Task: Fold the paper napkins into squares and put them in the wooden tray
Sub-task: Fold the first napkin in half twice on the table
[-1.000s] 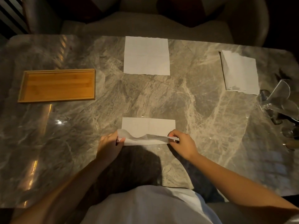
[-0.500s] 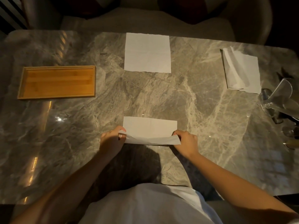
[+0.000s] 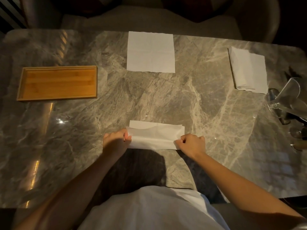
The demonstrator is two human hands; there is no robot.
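Observation:
A white paper napkin lies near the front of the marble table, its near half folded over toward the far edge. My left hand pinches its left end and my right hand pinches its right end. A second napkin lies flat and square at the far middle. A third napkin, loosely folded, rests at the far right. The wooden tray sits at the left with nothing in it.
Clear glassware stands at the right edge of the marble table. Upholstered chairs stand beyond the far edge. My white shirt fills the bottom of the view.
Both hands have carried the napkin's near edge up and away from me, so the folded flap now covers most of the lower layer. The loose top flap of the right napkin has settled.

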